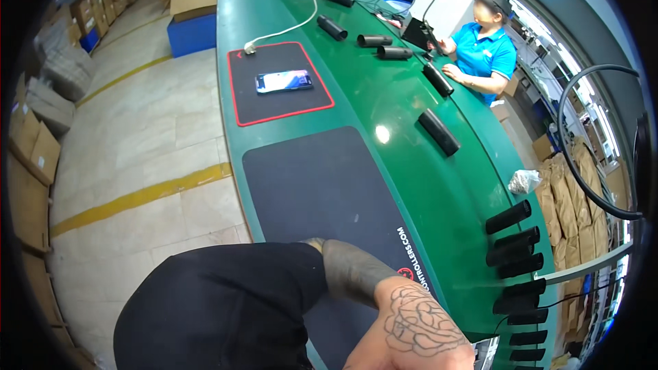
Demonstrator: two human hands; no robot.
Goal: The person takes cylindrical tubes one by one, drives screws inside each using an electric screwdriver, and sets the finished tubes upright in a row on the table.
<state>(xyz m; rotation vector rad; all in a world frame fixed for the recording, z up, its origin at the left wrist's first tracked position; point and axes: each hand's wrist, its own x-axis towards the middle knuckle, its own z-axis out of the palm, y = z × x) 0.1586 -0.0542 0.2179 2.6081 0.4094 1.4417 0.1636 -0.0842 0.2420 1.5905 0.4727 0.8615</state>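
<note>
My left arm, in a black sleeve with a tattooed forearm, reaches across the lower middle of the view. The back of my left hand (426, 329), with a rose-like line tattoo, is at the bottom edge. Its fingers run out of the picture, so their grip is hidden. Just right of the knuckles shows the corner of a shiny silver and black packet (486, 351); whether the hand touches it I cannot tell. Beneath the forearm lies a dark grey desk mat (308, 178) with white lettering. My right hand is out of view.
A phone (284, 81) with a lit screen lies on a red-edged mat (267, 111). Black tubes (439, 132) are spread along the green bench (373, 185), several in a row at right. A white cable (301, 25) ends on that mat. Across the bench stands a person in blue (485, 51).
</note>
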